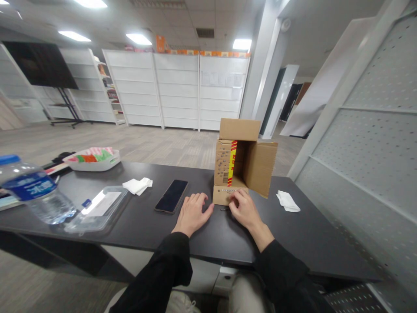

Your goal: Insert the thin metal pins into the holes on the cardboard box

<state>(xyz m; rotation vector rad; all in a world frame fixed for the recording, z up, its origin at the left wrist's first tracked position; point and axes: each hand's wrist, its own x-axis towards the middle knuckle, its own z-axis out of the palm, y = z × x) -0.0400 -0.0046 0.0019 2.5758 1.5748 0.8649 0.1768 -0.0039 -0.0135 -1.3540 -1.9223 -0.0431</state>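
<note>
An open cardboard box (pixel 223 167) stands on the dark table, its front flap (pixel 221 198) hanging down toward me. Small round metal studs, perhaps screw heads, dot the box's side and form a row along the flap. My right hand (pixel 243 208) is at the flap's right part, thumb and fingers pinched together; whatever is between them is too small or hidden to name. Just left of the flap, my left hand (pixel 193 213) rests on the tabletop, fingers loosely bent and thumb apart, holding nothing. A small dark, thin piece (pixel 224 209) lies below the flap, between the hands.
Left of my left hand lies a black phone (pixel 172 196). Beyond it are a folded tissue (pixel 138 186), a clear plastic case (pixel 100 208), a water bottle (pixel 35 191) and a white basket (pixel 94 163) of colourful packets. Another tissue (pixel 288 201) lies right, near a perforated panel (pixel 368 143).
</note>
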